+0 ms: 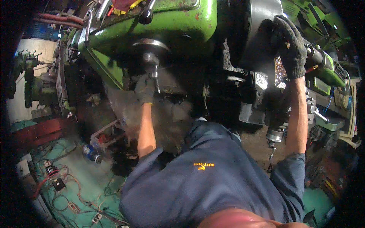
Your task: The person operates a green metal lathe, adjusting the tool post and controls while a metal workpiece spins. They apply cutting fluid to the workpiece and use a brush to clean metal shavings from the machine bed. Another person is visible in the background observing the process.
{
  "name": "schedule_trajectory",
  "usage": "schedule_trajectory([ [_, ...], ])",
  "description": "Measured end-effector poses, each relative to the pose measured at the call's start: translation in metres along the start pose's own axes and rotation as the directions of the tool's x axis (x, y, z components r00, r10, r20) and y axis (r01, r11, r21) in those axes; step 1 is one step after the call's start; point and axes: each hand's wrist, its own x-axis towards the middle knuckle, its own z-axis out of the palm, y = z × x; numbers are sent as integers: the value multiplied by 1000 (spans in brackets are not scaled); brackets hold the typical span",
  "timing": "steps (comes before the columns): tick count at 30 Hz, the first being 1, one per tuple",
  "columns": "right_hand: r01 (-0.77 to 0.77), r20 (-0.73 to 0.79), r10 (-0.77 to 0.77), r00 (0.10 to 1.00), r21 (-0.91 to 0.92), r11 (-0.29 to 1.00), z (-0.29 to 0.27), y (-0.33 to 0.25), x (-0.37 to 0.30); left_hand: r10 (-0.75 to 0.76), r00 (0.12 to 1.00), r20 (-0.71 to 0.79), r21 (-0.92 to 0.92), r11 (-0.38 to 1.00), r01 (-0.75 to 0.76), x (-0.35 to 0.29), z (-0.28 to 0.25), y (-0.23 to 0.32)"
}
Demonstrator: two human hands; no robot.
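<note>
My left hand (145,90), in a dark work glove, is raised beside a metal lever (156,74) below the green machine housing. The lever hangs from a shaft under a round metal flange (151,44). Shadow and blur hide the fingers, so I cannot make out whether they grip it. My right hand (292,49), also gloved, lies over the right side of a large metal cylinder (262,34), which looks like a lathe chuck. Its fingers stretch forward along the curved surface, partly in shade.
A black ball-ended lever (146,16) stands out from the housing (182,26). A drill chuck with a bit (273,136) points toward me near my right forearm. Cables (78,190) and a blue bottle-like container (91,152) lie on the green floor at left.
</note>
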Motion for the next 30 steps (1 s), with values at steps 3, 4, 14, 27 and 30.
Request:
schedule_trajectory([
  [3,-28,14,27,1000,26,999,-2,14,16,92,994,54,117,988,-98,21,42,-5],
  [4,-114,38,111,993,73,991,7,12,22,109,991,72,161,980,-119,26,52,-14],
  [14,-252,-198,226,954,-121,960,-121,-38,-44,-80,877,473,306,949,-78,25,92,-76],
  [27,-912,-67,983,171,-389,132,-218,0,-368,718,679,157,-524,643,-559,21,-140,350],
  [30,-972,141,983,117,-185,142,-192,4,-366,803,596,6,-487,523,-700,73,-137,425],
])
